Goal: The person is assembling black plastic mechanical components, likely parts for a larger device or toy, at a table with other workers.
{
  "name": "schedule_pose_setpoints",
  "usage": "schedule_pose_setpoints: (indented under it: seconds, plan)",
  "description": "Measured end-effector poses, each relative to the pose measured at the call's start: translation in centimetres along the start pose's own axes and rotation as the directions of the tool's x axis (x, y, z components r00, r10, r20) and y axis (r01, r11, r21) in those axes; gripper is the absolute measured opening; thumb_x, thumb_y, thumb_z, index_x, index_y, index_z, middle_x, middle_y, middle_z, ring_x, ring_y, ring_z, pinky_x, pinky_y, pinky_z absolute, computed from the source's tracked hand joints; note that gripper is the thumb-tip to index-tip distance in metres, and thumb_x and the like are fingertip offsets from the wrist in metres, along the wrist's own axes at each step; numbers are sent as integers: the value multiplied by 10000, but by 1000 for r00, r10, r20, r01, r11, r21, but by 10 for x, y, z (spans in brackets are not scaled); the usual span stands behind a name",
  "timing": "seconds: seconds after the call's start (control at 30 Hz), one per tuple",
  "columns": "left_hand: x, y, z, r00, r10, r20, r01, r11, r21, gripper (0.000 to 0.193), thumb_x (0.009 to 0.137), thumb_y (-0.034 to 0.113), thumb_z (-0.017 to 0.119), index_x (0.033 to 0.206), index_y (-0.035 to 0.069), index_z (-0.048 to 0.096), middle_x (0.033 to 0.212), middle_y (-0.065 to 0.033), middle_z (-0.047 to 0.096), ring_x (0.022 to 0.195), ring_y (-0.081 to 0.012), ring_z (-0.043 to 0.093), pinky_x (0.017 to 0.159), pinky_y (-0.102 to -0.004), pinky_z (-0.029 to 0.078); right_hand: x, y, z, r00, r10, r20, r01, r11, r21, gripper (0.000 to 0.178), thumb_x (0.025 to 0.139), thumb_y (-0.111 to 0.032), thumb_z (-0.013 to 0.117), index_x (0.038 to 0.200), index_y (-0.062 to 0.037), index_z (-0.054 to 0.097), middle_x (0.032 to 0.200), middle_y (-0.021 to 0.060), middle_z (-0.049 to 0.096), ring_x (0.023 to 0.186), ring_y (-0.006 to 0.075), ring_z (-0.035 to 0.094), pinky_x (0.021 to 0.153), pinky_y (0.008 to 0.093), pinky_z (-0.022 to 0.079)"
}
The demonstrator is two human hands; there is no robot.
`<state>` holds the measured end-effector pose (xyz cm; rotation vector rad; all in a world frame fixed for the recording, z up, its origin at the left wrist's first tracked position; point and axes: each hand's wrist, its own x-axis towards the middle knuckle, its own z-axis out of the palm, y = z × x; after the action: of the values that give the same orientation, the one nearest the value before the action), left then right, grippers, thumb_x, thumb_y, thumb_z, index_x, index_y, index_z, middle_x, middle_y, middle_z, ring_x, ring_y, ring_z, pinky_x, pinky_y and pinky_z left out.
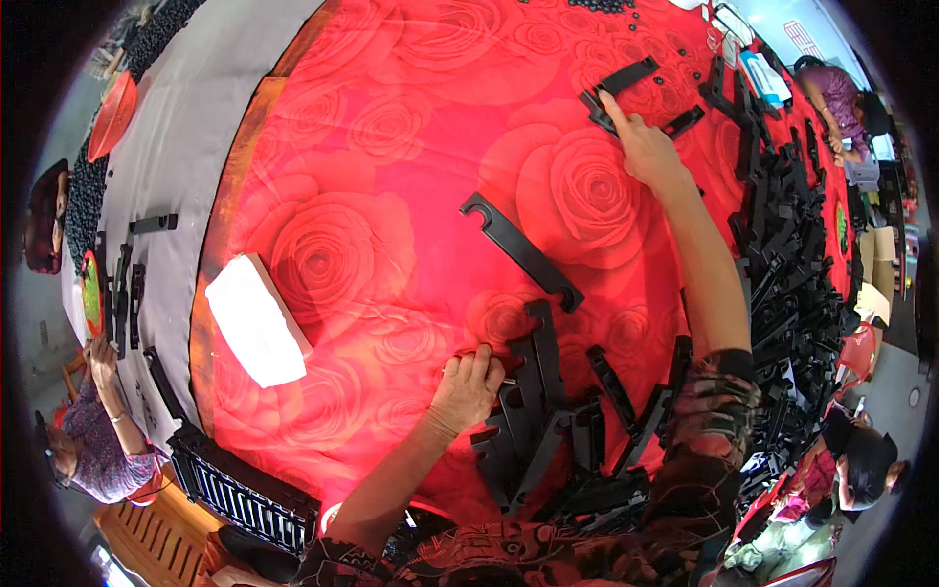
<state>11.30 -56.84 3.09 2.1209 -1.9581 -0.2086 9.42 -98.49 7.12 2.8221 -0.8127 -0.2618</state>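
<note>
My right hand [646, 152] reaches to the upper right with its index finger stretched out. That fingertip touches or lies just over the end of a black plastic bar [626, 75] on the red rose-patterned cloth. A short black piece [683, 121] is beside the hand. My left hand [468, 391] rests low on the cloth with curled fingers, next to a loose pile of black notched bars [533, 421]. Whatever its fingers may hold is hidden. Between both hands a single long black bar [523, 252] with hooked ends lies slantwise.
A white block-shaped packet [256, 321] lies at the left. Many black bars form a heap [792, 254] along the right. Small black beads [602, 5] are scattered at the far edge. A black slatted crate [240, 499] stands lower left. Other people sit at both sides.
</note>
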Motion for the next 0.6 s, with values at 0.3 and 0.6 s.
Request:
schedule_pose_setpoints:
  seconds: [0.3,0.6]
  plan:
    - [5,7,9,999,8,-41,-9,1000,-14,325,711,214,463,975,31,514,1081,-177,474,773,-236,464,664,-351,354,54,-10,-13,962,186,199,-219,962,161,641,731,-91,518,1309,-237,283,1011,200,575,934,352,563,798,461,444]
    - [5,5,7,998,-69,12,70,995,-66,362,697,204,478,1011,24,488,1115,-158,451,852,-263,458,718,-379,362,-49,-32,19,979,122,-166,-70,955,290,438,651,-40,561,1068,-148,478,984,174,515,891,387,470,778,433,413]
